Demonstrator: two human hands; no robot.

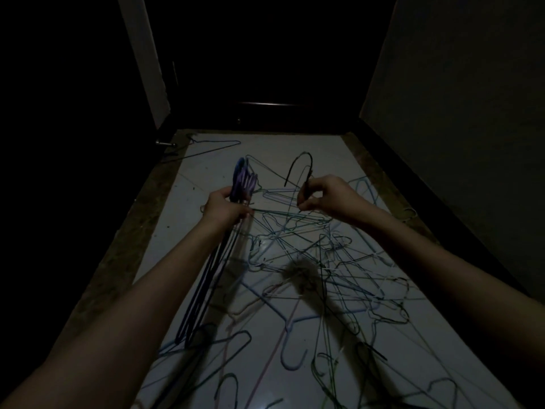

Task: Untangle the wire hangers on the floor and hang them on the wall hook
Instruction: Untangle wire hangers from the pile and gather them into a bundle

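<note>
Being pinched by the right hand [326,196], a dark hanger [299,169] is being lifted at centre frame; sorted hangers [244,181] are being gripped by the left hand [225,206].

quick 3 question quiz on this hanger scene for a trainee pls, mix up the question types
1. True or false: the left hand holds a bunch of purple hangers.
2. What does the right hand pinch? A) a dark hanger by its neck B) a cloth C) nothing
3. Where does the rest of the tangle lie?

Key:
1. True; its grip is closed round their necks, hooks up.
2. A
3. On the pale floor, in front of and below both hands, with one single hanger apart by the far left edge.
</note>
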